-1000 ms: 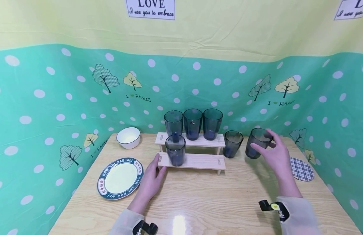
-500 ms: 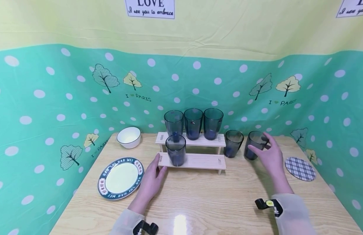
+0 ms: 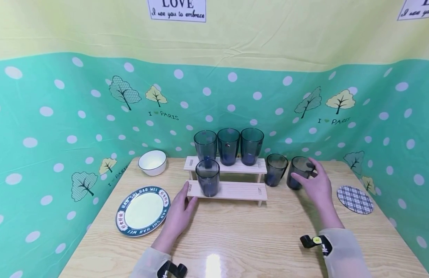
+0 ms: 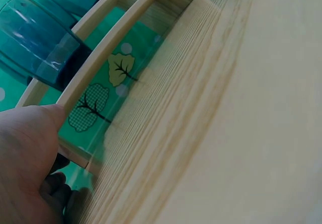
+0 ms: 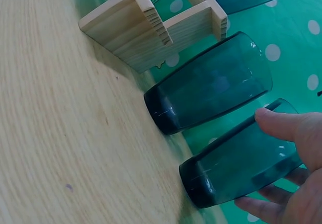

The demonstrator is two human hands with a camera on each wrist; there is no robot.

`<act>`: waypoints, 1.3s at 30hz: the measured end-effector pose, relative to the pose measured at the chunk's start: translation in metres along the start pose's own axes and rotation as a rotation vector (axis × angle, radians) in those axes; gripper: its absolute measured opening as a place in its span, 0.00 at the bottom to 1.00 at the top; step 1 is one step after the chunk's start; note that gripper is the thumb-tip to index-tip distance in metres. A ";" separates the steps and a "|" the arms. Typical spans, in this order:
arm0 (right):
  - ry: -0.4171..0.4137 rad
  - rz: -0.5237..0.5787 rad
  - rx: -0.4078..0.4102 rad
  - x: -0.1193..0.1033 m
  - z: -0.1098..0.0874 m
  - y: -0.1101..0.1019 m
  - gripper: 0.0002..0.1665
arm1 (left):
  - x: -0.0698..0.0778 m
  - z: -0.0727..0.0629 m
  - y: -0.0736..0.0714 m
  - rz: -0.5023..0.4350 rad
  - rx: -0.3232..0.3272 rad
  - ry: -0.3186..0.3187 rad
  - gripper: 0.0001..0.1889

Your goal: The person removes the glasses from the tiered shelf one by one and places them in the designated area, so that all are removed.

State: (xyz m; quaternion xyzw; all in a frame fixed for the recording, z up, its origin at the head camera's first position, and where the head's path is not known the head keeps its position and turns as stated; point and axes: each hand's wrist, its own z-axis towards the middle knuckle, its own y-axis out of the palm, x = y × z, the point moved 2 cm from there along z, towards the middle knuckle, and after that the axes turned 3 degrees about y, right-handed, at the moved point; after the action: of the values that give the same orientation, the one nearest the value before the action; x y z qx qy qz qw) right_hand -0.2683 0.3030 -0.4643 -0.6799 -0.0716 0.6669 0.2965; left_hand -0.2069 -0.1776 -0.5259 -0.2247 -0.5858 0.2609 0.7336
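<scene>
My right hand holds a dark tinted drinking glass at the right, thumb on the near side and fingers round the far side. In the right wrist view this glass stands upright on the table beside a second glass, with a narrow gap between them. My left hand grips the left end of a two-tier wooden rack; its thumb lies on the lower shelf's edge in the left wrist view. One glass stands on the lower shelf. Three glasses line the upper shelf.
A white bowl sits at the back left of the wooden table. In front of it lies a plate with a dark patterned rim. A round checked mat lies at the right. Patterned cloth hangs behind and at both sides.
My right hand has moved left and slightly down with its glass, bringing it closer to the neighbouring glass and onto the table. My left hand has stayed at the rack.
</scene>
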 end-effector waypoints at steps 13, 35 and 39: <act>-0.063 0.002 -0.007 0.004 0.000 0.003 0.64 | 0.001 0.000 0.000 0.002 0.014 0.025 0.39; -0.130 -0.031 0.056 -0.024 -0.013 -0.011 0.63 | 0.000 0.001 0.000 0.001 0.017 0.030 0.39; -0.183 -0.046 0.094 -0.047 -0.025 -0.014 0.61 | 0.000 0.001 0.000 0.004 0.017 0.028 0.39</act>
State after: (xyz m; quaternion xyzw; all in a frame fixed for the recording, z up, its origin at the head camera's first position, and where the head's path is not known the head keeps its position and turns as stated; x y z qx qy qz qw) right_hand -0.2450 0.2838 -0.4184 -0.5997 -0.0825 0.7217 0.3356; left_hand -0.2076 -0.1777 -0.5256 -0.2231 -0.5728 0.2641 0.7432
